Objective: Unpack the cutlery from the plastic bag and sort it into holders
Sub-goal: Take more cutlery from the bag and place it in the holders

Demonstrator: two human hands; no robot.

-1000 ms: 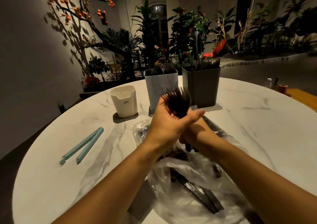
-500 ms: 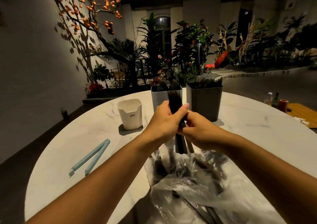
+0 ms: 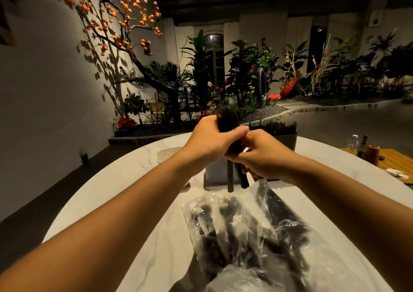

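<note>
My left hand [image 3: 211, 140] grips a bundle of black forks [image 3: 226, 119], tines up, held above the table. My right hand [image 3: 262, 154] is closed around the lower handles of the same bundle, whose ends [image 3: 237, 177] stick out below. A clear plastic bag [image 3: 250, 235] with more black cutlery lies on the white marble table [image 3: 138, 175] in front of me. Behind my hands stand a light grey holder [image 3: 215, 173], mostly hidden, and a dark grey holder [image 3: 287, 137] filled with black cutlery. A small white holder [image 3: 166, 154] stands to the left.
Bottles and a brown cup [image 3: 372, 154] stand on a wooden table [image 3: 395, 159] at the right. Plants and a tree with orange fruit line the wall behind. The round table's edge curves close on the left.
Both hands have risen with the fork bundle, and the view has tilted up. The blue clips on the left of the table have gone out of view.
</note>
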